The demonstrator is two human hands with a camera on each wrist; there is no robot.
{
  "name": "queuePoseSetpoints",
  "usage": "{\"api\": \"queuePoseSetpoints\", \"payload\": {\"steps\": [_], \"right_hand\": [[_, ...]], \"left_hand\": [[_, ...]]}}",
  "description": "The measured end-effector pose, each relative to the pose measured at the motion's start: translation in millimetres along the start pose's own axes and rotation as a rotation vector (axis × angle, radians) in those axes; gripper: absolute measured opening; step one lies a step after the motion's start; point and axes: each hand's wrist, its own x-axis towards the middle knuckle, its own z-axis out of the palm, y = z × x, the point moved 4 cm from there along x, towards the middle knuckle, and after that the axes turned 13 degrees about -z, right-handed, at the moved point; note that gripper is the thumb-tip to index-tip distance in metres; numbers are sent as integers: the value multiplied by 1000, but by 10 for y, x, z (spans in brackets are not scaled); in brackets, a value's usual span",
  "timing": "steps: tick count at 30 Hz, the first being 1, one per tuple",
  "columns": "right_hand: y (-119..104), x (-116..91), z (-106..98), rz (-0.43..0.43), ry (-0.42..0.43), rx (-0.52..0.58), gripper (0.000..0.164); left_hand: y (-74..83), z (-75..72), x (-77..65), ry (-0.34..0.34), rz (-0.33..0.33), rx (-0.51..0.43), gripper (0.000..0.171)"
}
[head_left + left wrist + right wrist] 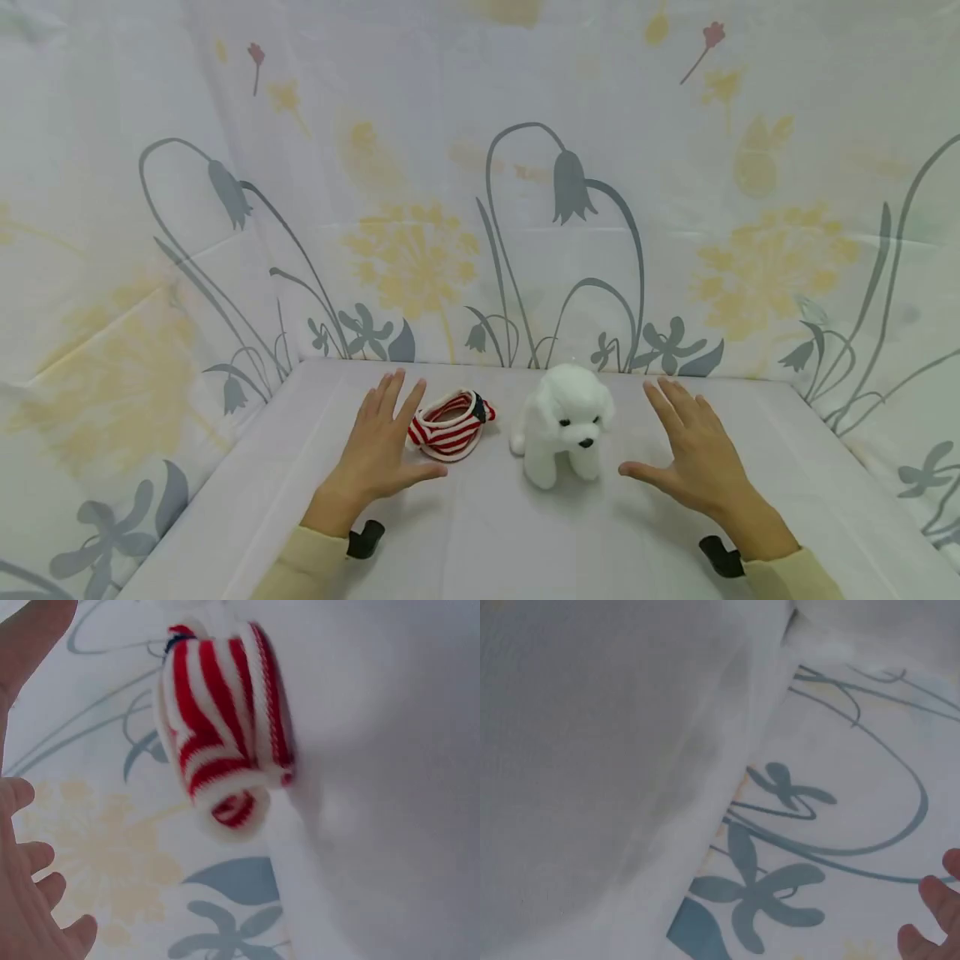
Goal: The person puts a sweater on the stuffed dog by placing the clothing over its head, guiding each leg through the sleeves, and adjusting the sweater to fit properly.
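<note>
A white plush dog (567,421) stands upright on the white-covered table, facing toward me and slightly right. To its left lies a small red-and-white striped knitted garment (450,433) with a dark patch near its neck opening. My left hand (377,446) is spread beside the garment, thumb apart from the fingers, holding nothing. In the left wrist view the striped garment (217,712) shows a white-edged sleeve opening, with the left fingers (37,859) off to the side. My right hand (693,454) is held spread to the right of the dog, apart from it.
The table (495,550) has a plain white cover. Behind it and along both sides hangs a pale curtain (450,183) printed with grey and yellow flowers. A black wrist strap piece (365,540) shows under the left wrist, and another black piece (722,557) under the right.
</note>
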Motion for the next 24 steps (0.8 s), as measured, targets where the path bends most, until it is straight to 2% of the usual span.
{"api": "queuePoseSetpoints", "payload": {"steps": [6,11,19,24], "right_hand": [[-213,136,-117,-121,166,70,105],[-439,270,-221,-201,268,92,96],[-834,470,-275,-273,311,158,82],[-1030,538,-170,-294,254,206,78]], "left_hand": [[205,-119,-2,71,84,-104,103],[341,-179,-12,79,114,-148,93],[480,-241,-35,62,118,-185,86],[503,-244,-47,67,127,-188,86]]}}
